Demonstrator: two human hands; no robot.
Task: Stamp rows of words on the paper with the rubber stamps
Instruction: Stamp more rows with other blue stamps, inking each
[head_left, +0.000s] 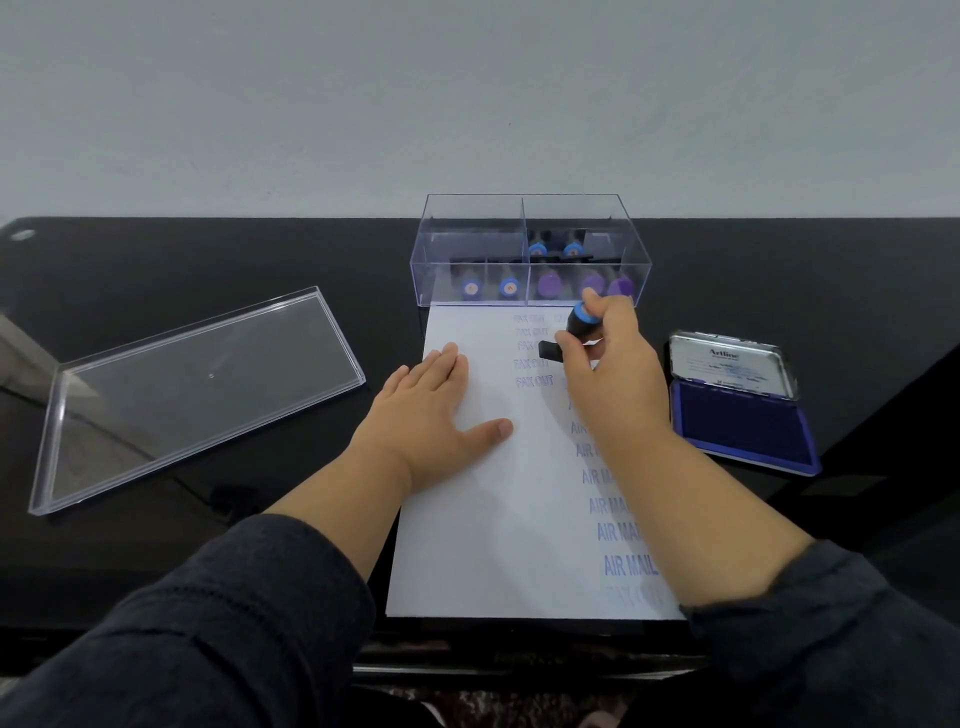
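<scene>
Right hand (610, 364) curled around black rubber stamp (574, 332), left hand (434, 400) flat on paper (498, 545). Mid-row; next, probably re-inking at ink pad (743, 426).

White paper (483, 519) carries blue-violet stamped words, "FAX OUT" far, "AIR MAIL" bolder near. The stamp (576, 325) in hand is black with a blue cap. The ink pad (743, 426) on the right is deep blue, its lid silver. The clear box (530, 249) shows blue and purple knobs, the table (260, 260) glossy black, and both sleeves dark navy.
</scene>
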